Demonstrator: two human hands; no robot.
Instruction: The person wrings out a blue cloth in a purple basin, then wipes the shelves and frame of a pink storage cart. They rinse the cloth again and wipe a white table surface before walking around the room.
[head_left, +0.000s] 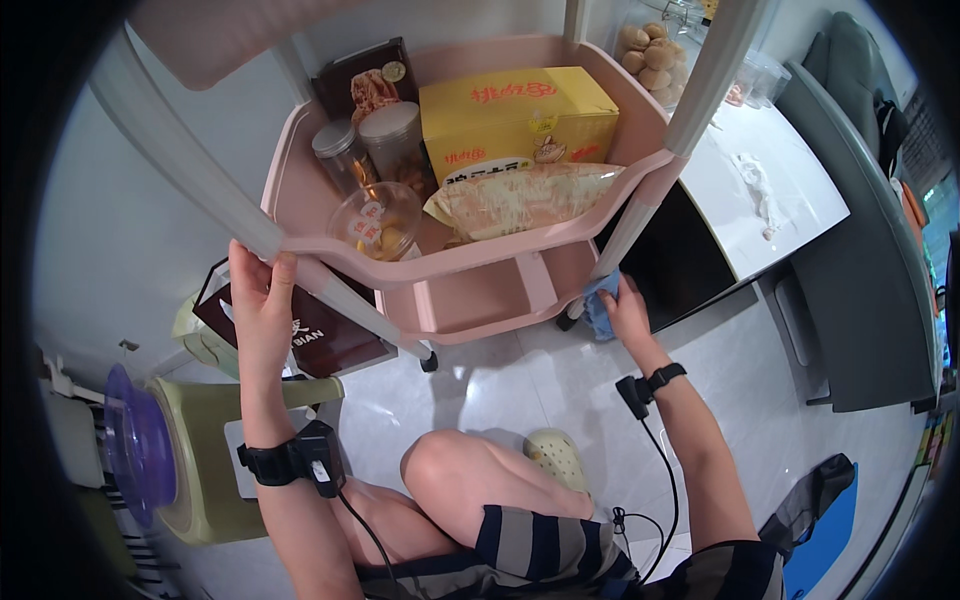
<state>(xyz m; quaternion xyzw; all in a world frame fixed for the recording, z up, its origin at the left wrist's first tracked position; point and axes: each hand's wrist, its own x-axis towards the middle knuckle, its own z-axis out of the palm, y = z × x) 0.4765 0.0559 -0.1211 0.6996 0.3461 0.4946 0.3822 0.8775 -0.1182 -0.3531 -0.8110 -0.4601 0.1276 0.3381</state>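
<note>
My left hand (262, 289) grips the left front post (202, 157) of a pink plastic shelf cart (450, 274), where the post meets the middle tier. In my right hand (630, 311) is a crumpled blue cloth (600, 307). It presses against the lower part of the right front post (626, 229), near the bottom tier and just above a black caster (567, 321). The middle tier carries a yellow cardboard box (517, 112), a plastic snack bag (525, 199), a clear tub (375, 225) and lidded jars (394, 135). My fingers partly hide the cloth.
A dark brown paper bag (337, 337) stands left of the cart. Nearer on the left are a green stool (206, 450) and a purple basin (139, 450). On the right is a white-topped table (795, 180) with a crumpled tissue (757, 191), beside a grey sofa (855, 300).
</note>
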